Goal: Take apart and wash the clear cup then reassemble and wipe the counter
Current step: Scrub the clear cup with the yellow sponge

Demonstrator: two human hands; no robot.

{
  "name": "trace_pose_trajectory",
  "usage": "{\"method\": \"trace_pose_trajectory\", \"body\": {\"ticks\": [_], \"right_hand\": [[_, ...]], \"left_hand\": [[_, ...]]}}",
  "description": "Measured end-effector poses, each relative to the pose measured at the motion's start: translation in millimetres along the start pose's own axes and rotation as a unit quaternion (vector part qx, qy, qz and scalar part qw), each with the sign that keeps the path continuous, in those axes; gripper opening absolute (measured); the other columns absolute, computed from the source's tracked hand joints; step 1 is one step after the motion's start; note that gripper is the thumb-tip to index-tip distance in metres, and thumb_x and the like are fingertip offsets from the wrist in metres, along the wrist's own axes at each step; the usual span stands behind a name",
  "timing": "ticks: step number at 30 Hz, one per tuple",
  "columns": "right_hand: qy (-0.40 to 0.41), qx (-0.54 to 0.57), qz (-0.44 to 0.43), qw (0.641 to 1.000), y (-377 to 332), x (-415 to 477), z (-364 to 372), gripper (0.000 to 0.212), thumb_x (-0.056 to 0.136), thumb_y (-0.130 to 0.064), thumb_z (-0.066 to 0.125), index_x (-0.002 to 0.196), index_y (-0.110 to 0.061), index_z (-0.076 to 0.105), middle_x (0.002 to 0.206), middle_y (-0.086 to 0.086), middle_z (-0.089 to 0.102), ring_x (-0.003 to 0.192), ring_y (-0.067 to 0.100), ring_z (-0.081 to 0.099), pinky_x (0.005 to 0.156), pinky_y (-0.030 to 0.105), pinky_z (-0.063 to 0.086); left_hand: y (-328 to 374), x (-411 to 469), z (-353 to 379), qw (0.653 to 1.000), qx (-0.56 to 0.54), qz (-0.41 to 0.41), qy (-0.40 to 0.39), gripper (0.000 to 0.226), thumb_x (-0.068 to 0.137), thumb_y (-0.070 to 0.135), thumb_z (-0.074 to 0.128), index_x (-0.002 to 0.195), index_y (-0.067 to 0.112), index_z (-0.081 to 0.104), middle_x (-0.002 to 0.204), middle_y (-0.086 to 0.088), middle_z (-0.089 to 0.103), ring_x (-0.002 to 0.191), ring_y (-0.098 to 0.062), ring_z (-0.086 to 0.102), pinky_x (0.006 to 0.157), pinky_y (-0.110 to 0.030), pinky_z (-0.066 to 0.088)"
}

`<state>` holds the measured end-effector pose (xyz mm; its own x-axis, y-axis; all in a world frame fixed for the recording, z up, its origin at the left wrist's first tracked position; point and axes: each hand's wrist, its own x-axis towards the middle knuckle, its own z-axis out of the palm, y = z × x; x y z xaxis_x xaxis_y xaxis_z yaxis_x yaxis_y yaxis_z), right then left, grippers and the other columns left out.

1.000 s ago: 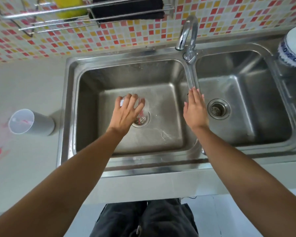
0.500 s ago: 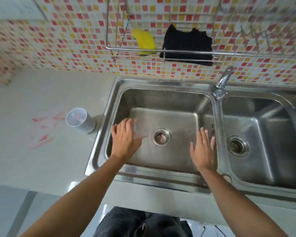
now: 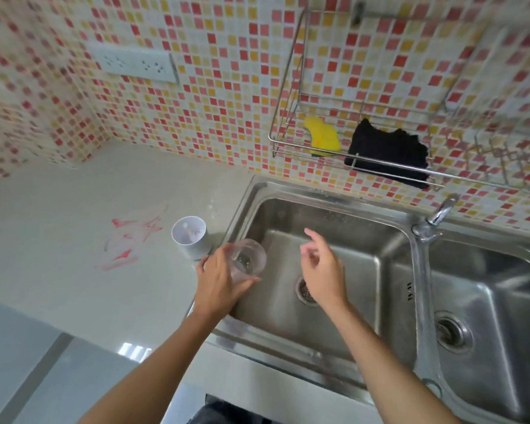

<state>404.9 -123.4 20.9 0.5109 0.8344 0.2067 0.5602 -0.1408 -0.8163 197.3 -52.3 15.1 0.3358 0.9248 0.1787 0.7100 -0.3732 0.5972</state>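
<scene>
My left hand (image 3: 219, 281) grips a clear cup part (image 3: 248, 260) upright over the left rim of the left sink basin (image 3: 343, 228). A white cup part (image 3: 191, 238) stands on the counter just left of it, mouth up. My right hand (image 3: 320, 267) hovers over the basin with fingers loosely apart and holds nothing. Red smears (image 3: 129, 240) mark the counter (image 3: 74, 270) to the left of the white part.
A wire rack (image 3: 291, 148) on the tiled wall carries a yellow sponge (image 3: 323, 136) and a black cloth (image 3: 387, 153). The faucet (image 3: 435, 217) stands between the two basins. The right basin (image 3: 487, 301) is at the right. A wall socket (image 3: 132, 64) sits above the counter.
My left hand lifted the clear cup part out of the basin and carried it left toward the white part. My right hand rose off the sink divider. The view swung left and up.
</scene>
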Motion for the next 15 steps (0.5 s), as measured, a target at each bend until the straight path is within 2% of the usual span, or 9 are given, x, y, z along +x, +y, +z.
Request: {"method": "trace_pose_trajectory", "body": {"ticks": [3, 6, 8, 11, 13, 15], "right_hand": [[0.098, 0.033, -0.129, 0.986, -78.9, 51.1, -26.4, 0.032, 0.093, -0.011, 0.055, 0.125, -0.014, 0.059, 0.1, -0.006, 0.067, 0.085, 0.005, 0.061, 0.078, 0.011, 0.046], [0.181, -0.027, -0.209, 0.961, -127.4, 108.2, -47.0, 0.026, 0.094, -0.014, 0.051, 0.117, -0.011, 0.063, 0.106, 0.0, 0.067, 0.095, 0.012, 0.061, 0.085, 0.023, 0.049], [0.164, -0.101, -0.181, 0.965, -139.9, 145.2, -52.9, 0.029, 0.093, -0.015, 0.049, 0.12, -0.014, 0.062, 0.118, 0.003, 0.062, 0.11, 0.018, 0.055, 0.094, 0.034, 0.047], [0.046, -0.229, -0.055, 0.971, -136.7, 189.0, -51.1, 0.044, 0.093, -0.022, 0.052, 0.137, -0.022, 0.048, 0.139, 0.009, 0.043, 0.127, 0.028, 0.04, 0.101, 0.041, 0.043], [-0.026, -0.27, 0.013, 0.963, -128.1, 210.8, -45.3, 0.05, 0.093, -0.029, 0.053, 0.141, -0.028, 0.042, 0.145, 0.013, 0.036, 0.13, 0.035, 0.037, 0.101, 0.046, 0.042], [-0.066, -0.271, 0.045, 0.959, -123.6, 224.2, -40.6, 0.047, 0.091, -0.031, 0.054, 0.137, -0.028, 0.046, 0.143, 0.013, 0.041, 0.125, 0.035, 0.044, 0.098, 0.041, 0.043]], "left_hand": [[7.0, 13.0, -4.1, 0.999, -0.006, 0.029, 0.023, 0.079, 0.063, 0.056, 0.081, 0.124, 0.019, 0.047, 0.117, 0.002, 0.056, 0.109, -0.019, 0.05, 0.096, -0.036, 0.041], [27.5, 26.9, -13.6, 0.995, -0.056, 0.068, 0.041, 0.076, 0.065, 0.049, 0.083, 0.125, 0.021, 0.045, 0.12, -0.003, 0.054, 0.109, -0.017, 0.044, 0.092, -0.029, 0.04], [37.3, 36.5, -20.9, 0.99, -0.088, 0.097, 0.042, 0.072, 0.068, 0.04, 0.085, 0.125, 0.027, 0.042, 0.122, -0.004, 0.052, 0.109, -0.014, 0.04, 0.092, -0.022, 0.033], [41.5, 52.6, -30.9, 0.987, -0.087, 0.131, 0.026, 0.073, 0.072, 0.037, 0.082, 0.128, 0.019, 0.04, 0.121, -0.002, 0.05, 0.108, -0.011, 0.037, 0.087, -0.013, 0.026], [39.3, 65.2, -36.4, 0.985, -0.082, 0.149, 0.015, 0.071, 0.074, 0.036, 0.08, 0.129, 0.017, 0.04, 0.125, -0.005, 0.051, 0.109, -0.012, 0.037, 0.09, -0.018, 0.03], [36.2, 78.5, -40.7, 0.985, -0.069, 0.158, 0.004, 0.072, 0.075, 0.037, 0.079, 0.131, 0.014, 0.041, 0.128, -0.004, 0.05, 0.111, -0.013, 0.037, 0.094, -0.026, 0.036]]}}
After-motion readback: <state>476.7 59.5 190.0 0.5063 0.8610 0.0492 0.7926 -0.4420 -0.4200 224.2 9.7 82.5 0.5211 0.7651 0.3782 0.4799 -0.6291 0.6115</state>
